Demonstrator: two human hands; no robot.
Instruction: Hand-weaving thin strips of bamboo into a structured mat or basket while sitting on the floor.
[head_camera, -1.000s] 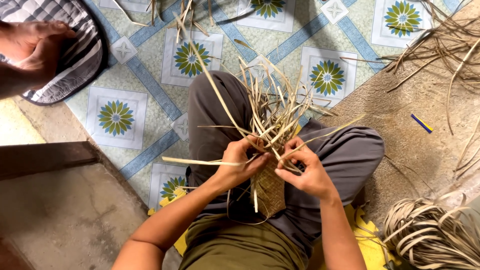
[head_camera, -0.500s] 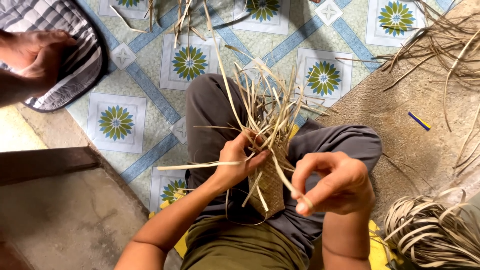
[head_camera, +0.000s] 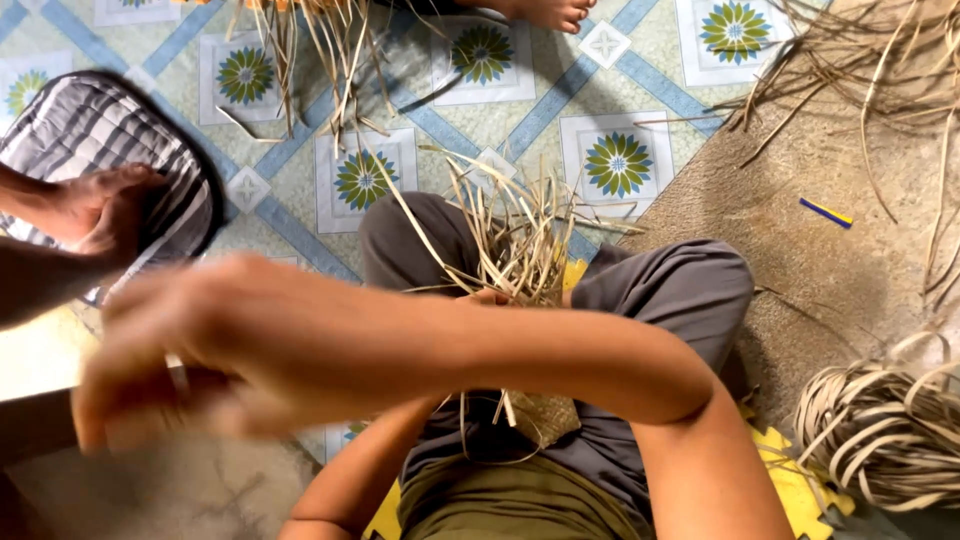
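Hands part over a half-woven straw piece (head_camera: 545, 415): right hand (head_camera: 190, 350) sweeps across, blurred, grip unclear; left hand (head_camera: 490, 297) pinches strands (head_camera: 515, 235), which could slip and loosen.

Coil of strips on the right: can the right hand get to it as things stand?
Probably not directly. The right hand is swept across the body to the far left, blurred in motion, while the coil of strips lies on the mat at the far right. Nothing blocks the coil; the arm would have to swing back first.
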